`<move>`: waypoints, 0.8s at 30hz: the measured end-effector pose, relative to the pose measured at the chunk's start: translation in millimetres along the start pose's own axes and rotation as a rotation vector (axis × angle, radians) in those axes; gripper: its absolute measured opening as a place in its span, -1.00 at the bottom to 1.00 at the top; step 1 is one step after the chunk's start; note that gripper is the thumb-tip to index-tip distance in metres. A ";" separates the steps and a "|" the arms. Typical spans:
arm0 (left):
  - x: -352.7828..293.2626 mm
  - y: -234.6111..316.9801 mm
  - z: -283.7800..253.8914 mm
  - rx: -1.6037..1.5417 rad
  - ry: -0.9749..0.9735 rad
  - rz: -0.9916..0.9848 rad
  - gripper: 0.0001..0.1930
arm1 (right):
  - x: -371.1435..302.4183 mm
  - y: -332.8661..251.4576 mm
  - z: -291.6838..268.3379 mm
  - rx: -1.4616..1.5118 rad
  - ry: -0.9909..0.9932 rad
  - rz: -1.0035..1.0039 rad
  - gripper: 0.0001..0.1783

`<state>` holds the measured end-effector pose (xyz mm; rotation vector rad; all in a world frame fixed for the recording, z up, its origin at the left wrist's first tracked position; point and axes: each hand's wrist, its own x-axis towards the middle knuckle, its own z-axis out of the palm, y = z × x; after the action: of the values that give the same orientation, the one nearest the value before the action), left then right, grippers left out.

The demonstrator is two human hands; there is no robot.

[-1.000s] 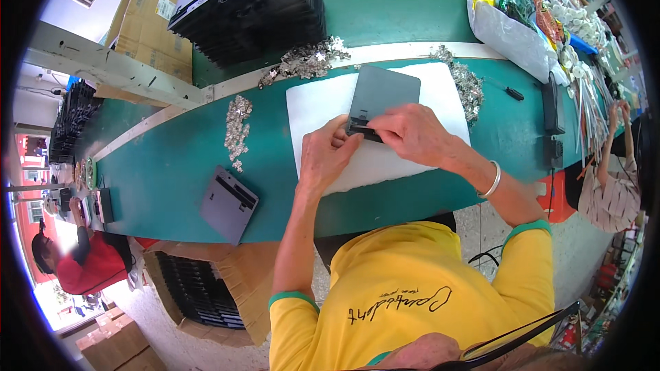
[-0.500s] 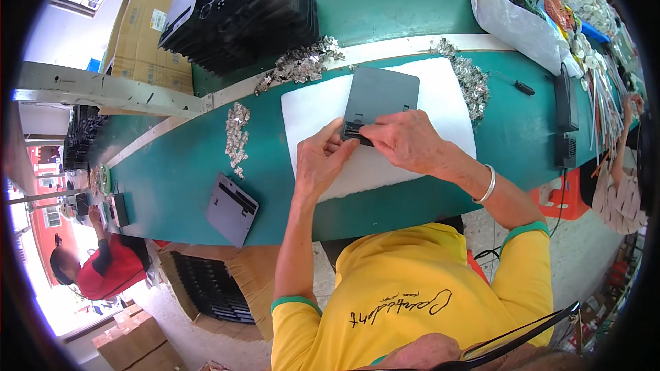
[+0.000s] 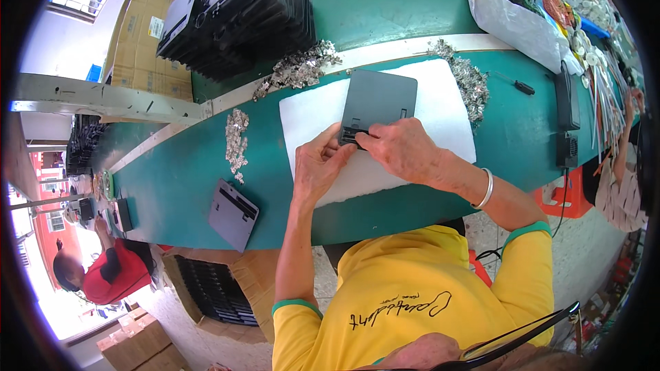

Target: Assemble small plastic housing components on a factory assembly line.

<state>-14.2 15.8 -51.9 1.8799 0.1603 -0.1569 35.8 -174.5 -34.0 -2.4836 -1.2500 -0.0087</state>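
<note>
A flat dark grey plastic panel (image 3: 380,96) lies on a white foam sheet (image 3: 440,127), its slotted black end toward me. My left hand (image 3: 322,165) grips the panel's near left corner between thumb and fingers. My right hand (image 3: 405,148) is closed in a pinch at the slotted end; whatever sits between its fingertips is too small or hidden to make out. Heaps of small shiny metal clips lie around the sheet: one pile (image 3: 299,69) beyond its left corner, another (image 3: 469,82) along its right side, a third (image 3: 236,144) to the left.
A second grey panel (image 3: 234,214) lies at the table's near left edge. A tall stack of black panels (image 3: 237,17) stands at the back left. Plastic bags (image 3: 512,20), a black power adapter (image 3: 566,103) and a box of panels (image 3: 213,288) are around. Co-workers sit at both sides.
The right fingertips have shifted slightly left along the panel's slotted end. My left hand keeps its hold on the corner. The whole view has shifted a little.
</note>
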 end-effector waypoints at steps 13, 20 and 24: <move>2.8 -12.6 5.0 -0.064 0.058 0.090 -0.59 | 30.6 -25.6 -30.1 -0.326 -0.277 -0.243 -0.89; 5.7 -25.6 8.2 -0.033 0.104 0.161 -0.66 | 42.2 -31.9 -34.2 -0.378 -0.312 -0.277 -0.89; 6.7 -25.0 6.7 0.056 0.134 0.202 -0.69 | 49.3 -37.2 -40.0 -0.388 -0.304 -0.285 -0.89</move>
<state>-12.5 17.3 -78.6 1.9505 0.0567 0.1033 43.0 -128.7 23.1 -2.6711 -1.8791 0.0614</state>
